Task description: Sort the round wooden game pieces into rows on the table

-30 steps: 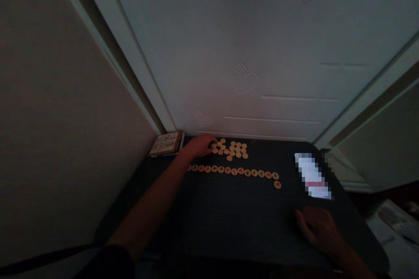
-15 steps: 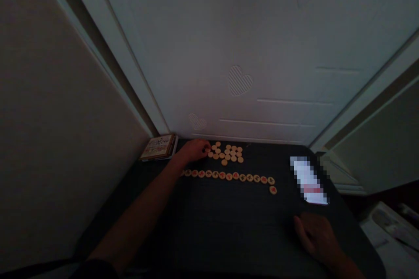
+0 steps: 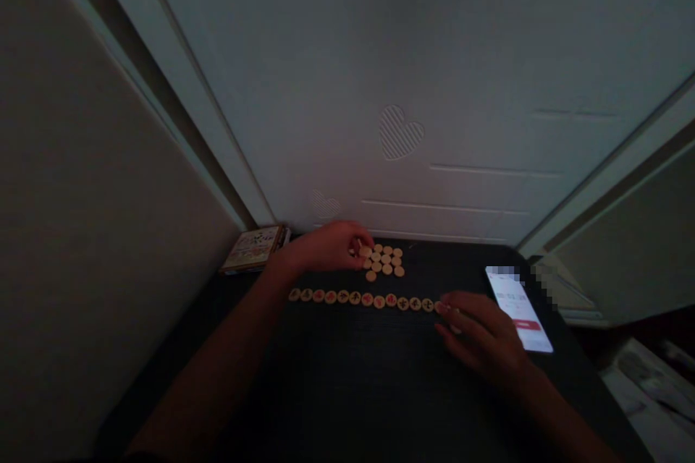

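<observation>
left hand: reaches far across the dark wood-grain table; its fingers are curled, with the tips pressed together on one pale round wooden disc.
pinched disc: at the left edge of a cluster of plain pale round wooden discs, which lies near the table's far edge.
right hand: palm down and low over the table, fingers loosely spread; the fingertips are at the right end of the row.
row of round wooden discs with red and dark marks: one straight line running left to right, just nearer than the cluster.
lit white-screen phone: flat on the table, just right of the right hand.
small flat printed box: at the far left corner, beside the left wrist.
white panel with a striped heart: upright behind the table.
</observation>
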A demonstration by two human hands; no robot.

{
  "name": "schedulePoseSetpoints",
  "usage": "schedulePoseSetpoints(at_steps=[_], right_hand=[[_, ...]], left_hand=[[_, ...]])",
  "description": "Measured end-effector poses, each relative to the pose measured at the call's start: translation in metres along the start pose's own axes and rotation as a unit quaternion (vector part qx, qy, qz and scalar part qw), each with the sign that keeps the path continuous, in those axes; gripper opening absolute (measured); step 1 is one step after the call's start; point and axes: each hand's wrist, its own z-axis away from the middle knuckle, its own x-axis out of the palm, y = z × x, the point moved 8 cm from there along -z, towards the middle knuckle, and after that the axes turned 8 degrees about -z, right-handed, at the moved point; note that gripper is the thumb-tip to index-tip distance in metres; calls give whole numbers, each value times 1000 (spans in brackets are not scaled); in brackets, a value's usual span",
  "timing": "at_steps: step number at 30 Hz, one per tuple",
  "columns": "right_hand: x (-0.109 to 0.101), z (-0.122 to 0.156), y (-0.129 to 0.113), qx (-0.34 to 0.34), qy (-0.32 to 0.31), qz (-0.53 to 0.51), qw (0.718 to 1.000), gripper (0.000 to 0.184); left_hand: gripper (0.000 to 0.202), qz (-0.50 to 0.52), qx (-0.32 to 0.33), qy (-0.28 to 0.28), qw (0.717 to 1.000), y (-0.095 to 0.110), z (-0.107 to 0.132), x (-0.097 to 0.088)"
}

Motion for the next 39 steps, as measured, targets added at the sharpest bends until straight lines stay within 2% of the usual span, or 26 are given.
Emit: schedulePoseSetpoints(at_steps=[4, 8, 12, 17, 24, 28, 34, 36, 39], right_hand=[[19, -48, -3, -38, 28, -20, 999, 37], [35, -74, -4, -54, 42, -49, 996, 38], [47, -91, 3, -15, 18, -108, 994, 32], [61, -102, 7, 28, -29, -184, 982, 22], [76, -111, 12, 104, -73, -205, 970, 21], [77, -112, 13, 70, -60, -180, 979, 26], [72, -114, 12, 13, -1, -171, 985, 48], [67, -118, 9, 0, 19, -161, 987, 47], [61, -122, 12, 17, 32, -147, 989, 37]], left_hand=[[37, 111, 50, -47, 991, 42, 2, -8], [28, 181, 73, -84, 977, 55, 7, -9], [23, 216, 79, -110, 967, 50, 8, -5], [23, 235, 64, -111, 963, 37, 9, -3], [24, 273, 16, -111, 955, 18, 18, -3], [24, 260, -5, -110, 959, 14, 21, -9], [24, 246, -11, -35, 969, 19, 20, -22], [24, 259, -20, -17, 966, 20, 19, -21], [25, 270, -43, 11, 962, 21, 17, -19]])
